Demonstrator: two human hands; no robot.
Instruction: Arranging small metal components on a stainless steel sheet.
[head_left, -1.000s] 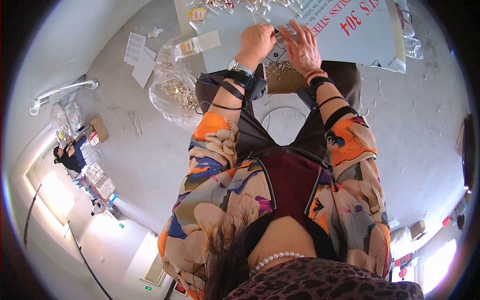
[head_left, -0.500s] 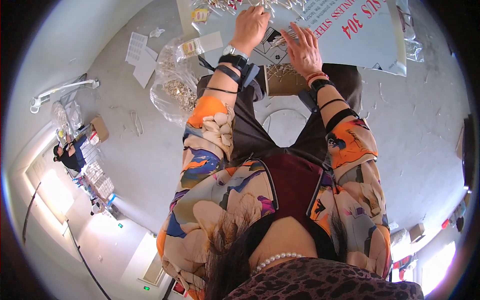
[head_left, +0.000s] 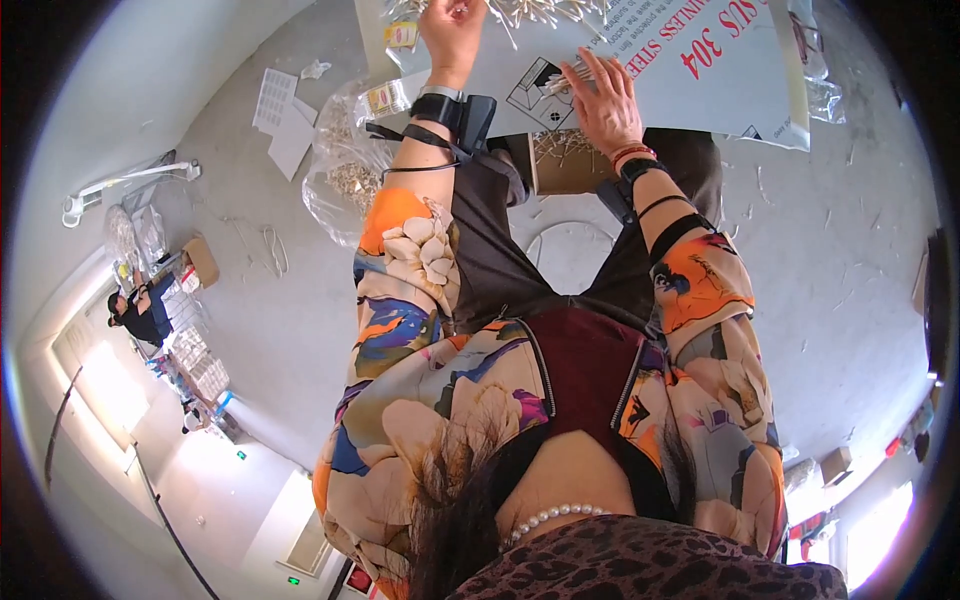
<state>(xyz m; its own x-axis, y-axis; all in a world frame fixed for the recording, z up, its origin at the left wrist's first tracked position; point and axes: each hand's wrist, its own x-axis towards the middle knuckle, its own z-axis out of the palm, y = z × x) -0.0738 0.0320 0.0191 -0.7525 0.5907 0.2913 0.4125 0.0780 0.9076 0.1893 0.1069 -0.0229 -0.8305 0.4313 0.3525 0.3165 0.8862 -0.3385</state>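
Fingers: left hand (head_left: 452,28) pinching pale sticks (head_left: 540,10), right hand (head_left: 606,98) spread flat on white sheet (head_left: 700,90); clear bag (head_left: 340,170) nearby.

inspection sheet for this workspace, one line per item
surface: grey concrete floor with small pale scraps scattered on it
job's things: pile of thin pale sticks at the top edge; white printed sheet lying flat; brown box holding more sticks
clutter: clear plastic bag of small pale pieces, white papers on the floor
grippers: left hand pinching into the stick pile; right hand resting spread on the sheet, a few sticks at its fingertips
cables: black straps at the left wrist; thin wire loop on the floor
surroundings: another person at work far left beside stacked racks, white pipe frame
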